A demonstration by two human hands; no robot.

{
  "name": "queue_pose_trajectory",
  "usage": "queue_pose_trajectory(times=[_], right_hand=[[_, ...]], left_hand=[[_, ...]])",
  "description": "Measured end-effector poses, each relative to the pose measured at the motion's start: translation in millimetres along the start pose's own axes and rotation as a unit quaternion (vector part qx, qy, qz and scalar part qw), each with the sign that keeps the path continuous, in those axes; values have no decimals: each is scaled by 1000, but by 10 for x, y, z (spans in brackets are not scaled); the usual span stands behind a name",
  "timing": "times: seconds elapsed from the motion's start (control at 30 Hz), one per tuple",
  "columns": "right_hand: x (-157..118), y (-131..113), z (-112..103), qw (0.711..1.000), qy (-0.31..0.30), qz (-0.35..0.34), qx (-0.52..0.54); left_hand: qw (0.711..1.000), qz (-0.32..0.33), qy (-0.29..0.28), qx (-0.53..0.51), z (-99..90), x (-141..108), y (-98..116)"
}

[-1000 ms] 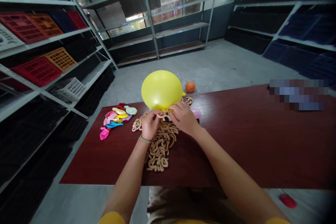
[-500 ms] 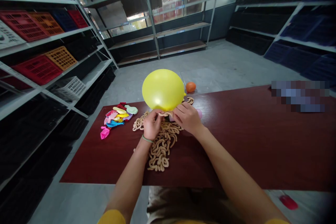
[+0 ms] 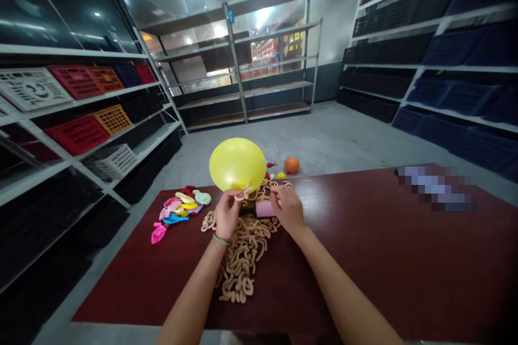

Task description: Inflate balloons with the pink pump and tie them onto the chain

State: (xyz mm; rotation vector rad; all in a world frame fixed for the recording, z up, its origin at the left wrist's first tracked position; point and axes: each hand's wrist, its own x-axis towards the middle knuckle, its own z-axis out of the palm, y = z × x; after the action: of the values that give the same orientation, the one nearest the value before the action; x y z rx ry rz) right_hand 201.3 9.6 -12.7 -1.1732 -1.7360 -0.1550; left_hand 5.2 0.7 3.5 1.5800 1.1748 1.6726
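My left hand (image 3: 227,213), with a green band on the wrist, pinches a curled tan piece (image 3: 244,193). An inflated yellow balloon (image 3: 238,164) sits right behind that piece; whether the hand also holds it I cannot tell. To the right, my right hand (image 3: 288,209) is apart from the piece, its fingers bent together; anything between the fingertips is too small to make out. Below the hands a pile of curled tan pieces (image 3: 243,250) lies on the dark red table (image 3: 364,253). Between the hands lies a pink cylinder (image 3: 266,208) with a dark end.
Several limp coloured balloons (image 3: 184,207) lie in a heap at the table's left. Beyond the far edge are an orange balloon (image 3: 292,165) and small coloured bits. A blurred-out object (image 3: 435,187) lies at the right. Shelves with crates (image 3: 76,133) line the left side.
My view has tilted up. My hands have moved apart, the right one coming away from the tan piece that the left still pinches. The pink cylinder shows more between them.
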Motion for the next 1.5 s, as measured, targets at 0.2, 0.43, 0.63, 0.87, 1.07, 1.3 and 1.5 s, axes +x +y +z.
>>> queue_pose_trajectory(times=[0.2, 0.43, 0.63, 0.87, 1.07, 1.3, 1.5], right_hand=[[-26, 29, 39, 1000, 2, 13, 10], [-33, 30, 56, 1000, -15, 2, 13], [-17, -10, 43, 997, -68, -28, -11], [-12, -108, -54, 972, -202, -109, -48], [-58, -67, -19, 953, -262, -116, -93], [-97, -25, 47, 951, -263, -108, -122], [-130, 26, 113, 951, -255, -116, -131]], left_hand=[[997, 36, -70, 12, 153, 459, 188], [979, 23, -188, 73, 310, 827, 301], [994, -18, -80, 71, 74, 599, 278], [991, -58, -4, 119, -528, 221, 136], [971, -97, 70, 205, -1120, -25, -168], [939, -18, 29, 343, -1280, 143, -432], [857, -3, -25, 515, -1090, 263, -583]])
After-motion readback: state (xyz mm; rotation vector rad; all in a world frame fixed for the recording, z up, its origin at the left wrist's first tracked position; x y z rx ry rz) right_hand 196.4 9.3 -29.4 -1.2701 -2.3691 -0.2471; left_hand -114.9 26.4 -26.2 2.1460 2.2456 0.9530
